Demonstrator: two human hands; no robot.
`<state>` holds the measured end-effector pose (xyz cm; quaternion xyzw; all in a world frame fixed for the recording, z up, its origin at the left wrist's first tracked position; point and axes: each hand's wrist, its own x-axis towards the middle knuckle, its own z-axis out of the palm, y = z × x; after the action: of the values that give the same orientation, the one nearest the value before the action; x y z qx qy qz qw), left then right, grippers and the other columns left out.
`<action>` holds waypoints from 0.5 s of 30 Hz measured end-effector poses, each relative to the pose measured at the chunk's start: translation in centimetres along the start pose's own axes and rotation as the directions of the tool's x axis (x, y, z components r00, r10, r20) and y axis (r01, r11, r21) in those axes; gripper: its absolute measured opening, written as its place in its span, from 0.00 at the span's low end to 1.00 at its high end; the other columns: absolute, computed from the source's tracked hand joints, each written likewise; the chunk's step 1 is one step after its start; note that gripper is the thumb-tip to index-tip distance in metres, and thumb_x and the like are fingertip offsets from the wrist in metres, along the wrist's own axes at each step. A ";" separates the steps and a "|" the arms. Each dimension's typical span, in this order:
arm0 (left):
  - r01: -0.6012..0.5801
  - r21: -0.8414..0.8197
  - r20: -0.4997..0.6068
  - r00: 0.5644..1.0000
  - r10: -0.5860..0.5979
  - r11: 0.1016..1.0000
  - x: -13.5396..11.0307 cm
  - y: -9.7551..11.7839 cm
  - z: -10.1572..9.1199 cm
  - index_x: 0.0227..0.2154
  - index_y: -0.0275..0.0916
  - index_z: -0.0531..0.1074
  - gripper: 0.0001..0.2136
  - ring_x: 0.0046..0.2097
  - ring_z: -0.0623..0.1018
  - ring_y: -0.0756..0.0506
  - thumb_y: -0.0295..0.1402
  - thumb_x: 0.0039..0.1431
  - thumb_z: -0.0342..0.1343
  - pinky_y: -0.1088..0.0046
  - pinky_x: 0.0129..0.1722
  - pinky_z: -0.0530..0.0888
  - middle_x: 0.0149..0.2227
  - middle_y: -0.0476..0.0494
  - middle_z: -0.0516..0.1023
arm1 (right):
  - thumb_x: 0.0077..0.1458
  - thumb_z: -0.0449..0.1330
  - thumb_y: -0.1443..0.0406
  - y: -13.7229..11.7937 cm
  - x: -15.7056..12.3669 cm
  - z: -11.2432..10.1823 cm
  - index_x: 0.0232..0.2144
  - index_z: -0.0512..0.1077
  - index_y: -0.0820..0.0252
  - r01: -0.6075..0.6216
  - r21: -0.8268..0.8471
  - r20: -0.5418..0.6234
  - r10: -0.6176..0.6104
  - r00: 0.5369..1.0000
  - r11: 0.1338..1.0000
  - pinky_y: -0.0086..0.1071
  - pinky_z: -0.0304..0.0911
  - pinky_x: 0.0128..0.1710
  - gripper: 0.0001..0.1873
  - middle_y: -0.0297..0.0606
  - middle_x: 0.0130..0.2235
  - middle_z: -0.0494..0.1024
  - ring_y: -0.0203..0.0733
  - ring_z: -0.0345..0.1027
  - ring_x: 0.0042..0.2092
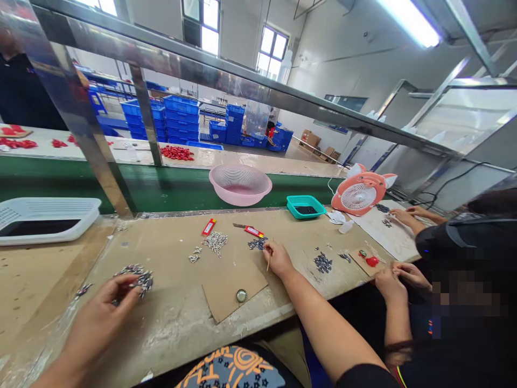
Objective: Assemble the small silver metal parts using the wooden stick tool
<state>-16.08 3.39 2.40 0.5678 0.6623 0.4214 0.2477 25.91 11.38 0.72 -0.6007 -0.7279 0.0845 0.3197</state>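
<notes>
My left hand [99, 318] rests with curved fingers at the edge of a heap of small dark-and-silver metal pieces [137, 277] on the wooden workbench [169, 334]. My right hand [278, 258] is shut on a thin wooden stick [269, 261], close to a small dark pile of pieces [257, 244]. Below that hand lies a cardboard sheet [234, 285] with a metal bottle cap [241, 295] on it. A red utility knife [249, 230] and a red packet [209, 227] lie farther forward on the bench.
A co-worker's hands [390, 285] work at the bench's right end, near a pink cat-shaped fan [358, 193] and a teal tray [305, 207]. A pink basket [240, 184] stands behind the bench, a white tray [44, 220] lies left, and metal rails run overhead.
</notes>
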 end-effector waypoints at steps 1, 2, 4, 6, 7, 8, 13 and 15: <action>0.024 0.060 -0.003 1.000 -0.023 0.998 0.7 -0.8 -1.0 0.34 0.42 0.72 0.13 0.33 0.77 0.38 0.43 0.47 0.57 0.64 0.32 0.72 0.32 0.44 0.80 | 0.50 0.56 0.71 0.0 0.4 0.2 0.33 0.72 0.61 0.023 -0.037 0.038 -0.022 0.999 0.999 0.35 0.60 0.42 0.07 0.39 0.34 0.73 0.41 0.65 0.38; 0.036 0.126 0.031 0.999 -0.040 0.991 1.2 -1.4 -1.7 0.33 0.42 0.73 0.13 0.32 0.77 0.37 0.43 0.47 0.56 0.62 0.31 0.72 0.31 0.42 0.80 | 0.51 0.57 0.71 -0.1 0.8 0.4 0.33 0.73 0.60 0.048 -0.070 0.078 -0.042 0.996 0.996 0.35 0.60 0.43 0.07 0.39 0.35 0.73 0.41 0.65 0.40; 0.028 0.223 0.077 0.996 -0.046 0.974 2.0 -2.2 -2.7 0.32 0.41 0.74 0.13 0.32 0.78 0.36 0.44 0.48 0.54 0.60 0.31 0.72 0.31 0.39 0.81 | 0.52 0.58 0.70 -0.7 1.7 0.9 0.33 0.74 0.59 0.090 -0.127 0.155 -0.070 0.985 0.988 0.34 0.59 0.45 0.06 0.39 0.37 0.73 0.41 0.65 0.42; -0.009 0.279 0.102 0.995 -0.020 0.960 2.3 -2.4 -3.1 0.32 0.42 0.75 0.14 0.33 0.78 0.34 0.45 0.48 0.54 0.60 0.31 0.72 0.32 0.38 0.81 | 0.52 0.59 0.69 -1.2 2.5 1.3 0.33 0.74 0.58 0.117 -0.173 0.219 -0.077 0.973 0.978 0.35 0.58 0.47 0.05 0.40 0.37 0.74 0.42 0.65 0.44; -0.029 0.290 0.100 0.995 -0.001 0.956 2.4 -2.3 -3.1 0.32 0.42 0.76 0.14 0.34 0.79 0.34 0.45 0.47 0.54 0.60 0.32 0.73 0.33 0.38 0.81 | 0.52 0.59 0.68 -1.4 2.9 1.5 0.33 0.75 0.58 0.123 -0.192 0.244 -0.074 0.967 0.974 0.35 0.58 0.47 0.05 0.40 0.37 0.74 0.42 0.65 0.44; -0.051 0.292 0.093 0.995 0.024 0.955 2.3 -2.1 -3.1 0.32 0.41 0.76 0.15 0.35 0.79 0.34 0.45 0.47 0.54 0.60 0.32 0.73 0.34 0.37 0.81 | 0.51 0.60 0.68 -1.5 3.3 1.5 0.32 0.75 0.58 0.126 -0.205 0.265 -0.069 0.962 0.971 0.35 0.58 0.46 0.05 0.40 0.37 0.74 0.43 0.65 0.44; -0.155 0.231 0.061 0.988 0.145 0.960 1.4 -0.7 -2.2 0.35 0.42 0.76 0.16 0.44 0.76 0.34 0.47 0.50 0.53 0.58 0.42 0.71 0.40 0.41 0.80 | 0.49 0.60 0.69 -2.1 4.5 1.3 0.27 0.74 0.59 0.106 -0.201 0.292 -0.044 0.955 0.974 0.37 0.58 0.46 0.03 0.42 0.37 0.75 0.45 0.65 0.44; -0.173 0.169 0.041 0.985 0.169 0.970 0.7 0.4 -1.1 0.35 0.45 0.76 0.15 0.46 0.74 0.35 0.47 0.51 0.53 0.57 0.47 0.68 0.41 0.45 0.79 | 0.50 0.58 0.70 -2.6 4.5 1.1 0.26 0.73 0.61 0.094 -0.161 0.275 -0.047 0.960 0.983 0.38 0.57 0.46 0.04 0.44 0.37 0.75 0.46 0.65 0.44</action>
<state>-16.92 3.72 3.37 0.6475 0.6416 0.3748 0.1692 22.84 15.16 2.80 -0.5826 -0.7902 0.0908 0.1674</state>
